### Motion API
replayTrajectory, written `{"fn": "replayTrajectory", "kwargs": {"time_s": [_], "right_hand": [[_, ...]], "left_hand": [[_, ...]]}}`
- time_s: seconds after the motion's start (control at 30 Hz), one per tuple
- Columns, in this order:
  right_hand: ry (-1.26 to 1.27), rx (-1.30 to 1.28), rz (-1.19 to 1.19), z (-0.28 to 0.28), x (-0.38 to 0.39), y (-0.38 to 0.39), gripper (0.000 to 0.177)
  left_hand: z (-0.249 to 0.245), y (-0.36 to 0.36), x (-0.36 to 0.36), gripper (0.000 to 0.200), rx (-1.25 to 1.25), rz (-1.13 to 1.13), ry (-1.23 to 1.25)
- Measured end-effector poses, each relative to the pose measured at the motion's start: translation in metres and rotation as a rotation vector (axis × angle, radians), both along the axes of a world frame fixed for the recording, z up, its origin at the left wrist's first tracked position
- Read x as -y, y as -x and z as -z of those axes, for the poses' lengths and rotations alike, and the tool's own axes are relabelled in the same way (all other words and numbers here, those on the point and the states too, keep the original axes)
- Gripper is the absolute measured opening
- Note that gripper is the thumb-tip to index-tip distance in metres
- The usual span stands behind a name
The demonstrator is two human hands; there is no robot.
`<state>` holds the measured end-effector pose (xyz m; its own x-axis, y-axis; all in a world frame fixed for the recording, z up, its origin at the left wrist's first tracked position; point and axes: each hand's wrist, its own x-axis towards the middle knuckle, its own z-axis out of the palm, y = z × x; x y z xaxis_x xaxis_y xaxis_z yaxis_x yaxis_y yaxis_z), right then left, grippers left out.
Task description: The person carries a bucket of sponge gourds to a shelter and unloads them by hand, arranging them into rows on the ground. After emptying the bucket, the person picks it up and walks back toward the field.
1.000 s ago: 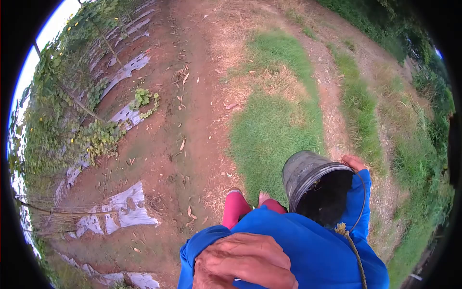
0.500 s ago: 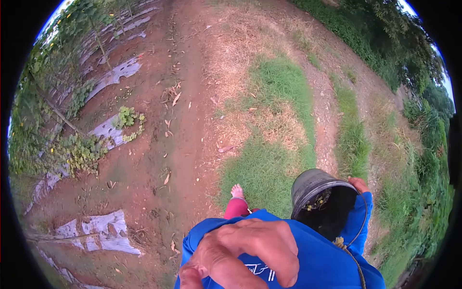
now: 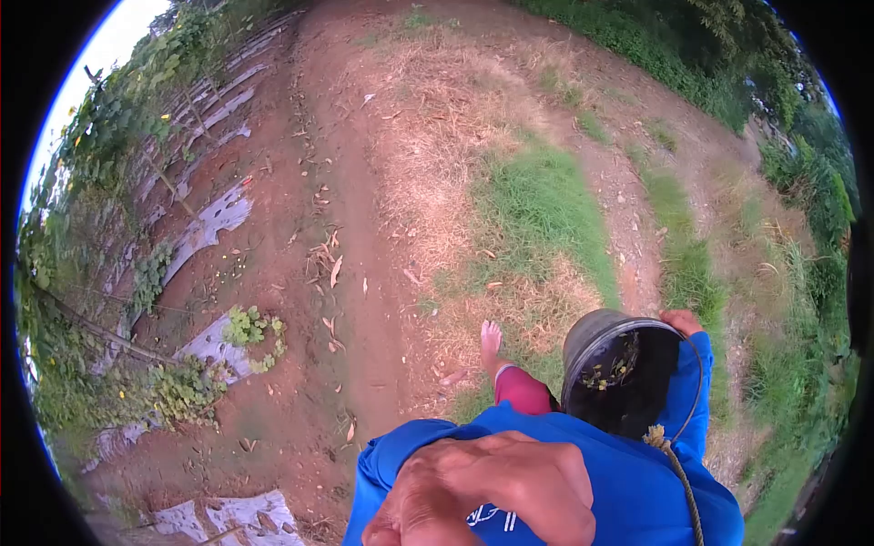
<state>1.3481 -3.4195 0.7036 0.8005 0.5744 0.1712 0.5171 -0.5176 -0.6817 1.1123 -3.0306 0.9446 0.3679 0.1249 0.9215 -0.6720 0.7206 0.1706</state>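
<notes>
My left hand (image 3: 496, 482) is bent in front of my chest, very close to the camera. Its fingers curl downward, and their tips are partly cut off by the lower edge, so whatever they may hold is hidden. At my right side hangs a dark bucket (image 3: 592, 350), tilted so its mouth faces me. My right hand (image 3: 682, 321) grips the bucket's far rim, with the blue-sleeved arm passing along its side. Small yellowish-green bits (image 3: 622, 369) lie inside. A knotted rope (image 3: 678, 469) is tied to the bucket's thin handle and runs down over my blue shirt.
A bare foot (image 3: 492, 337) steps on the grassy strip (image 3: 555, 209). To the left, a reddish dirt path (image 3: 369, 300) borders planting rows covered with torn plastic sheeting (image 3: 214, 223) and climbing vines (image 3: 177, 391). Dense bushes (image 3: 810, 191) line the right side.
The ground has shifted in view as I walk, and the foot and bucket appear farther right. My left hand sits slightly lower and farther right. My right hand stays on the rim.
</notes>
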Motion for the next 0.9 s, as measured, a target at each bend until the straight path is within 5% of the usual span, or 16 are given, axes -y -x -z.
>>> {"fn": "replayTrajectory", "kwargs": {"time_s": [0.3, 0.4, 0.5, 0.7, 0.8, 0.9], "right_hand": [[-0.158, -0.569, 0.261, 0.058, -0.116, -0.240, 0.023], [-0.040, -0.663, 0.207, 0.069, -0.160, -0.313, 0.022], [-0.065, -0.935, 0.185, 0.034, -0.237, -0.353, 0.030], [-0.184, -0.784, 0.411, 0.089, -0.304, -0.434, 0.026], [-0.216, -0.538, 0.435, 0.036, -0.346, -0.460, 0.018], [-0.193, -0.600, 0.396, -0.010, -0.380, -0.481, 0.021]], "left_hand": [[-0.022, -0.208, -0.101, 0.040, 0.020, 0.022, 0.162], [-0.026, -0.265, -0.141, 0.055, 0.000, -0.062, 0.002], [-0.027, -0.315, -0.172, 0.066, 0.047, -0.092, 0.067], [0.000, -0.399, -0.285, 0.067, 0.087, -0.146, 0.144], [-0.001, -0.450, -0.342, 0.065, 0.138, -0.058, 0.148], [-0.014, -0.500, -0.407, 0.062, 0.119, 0.011, 0.093]]}}
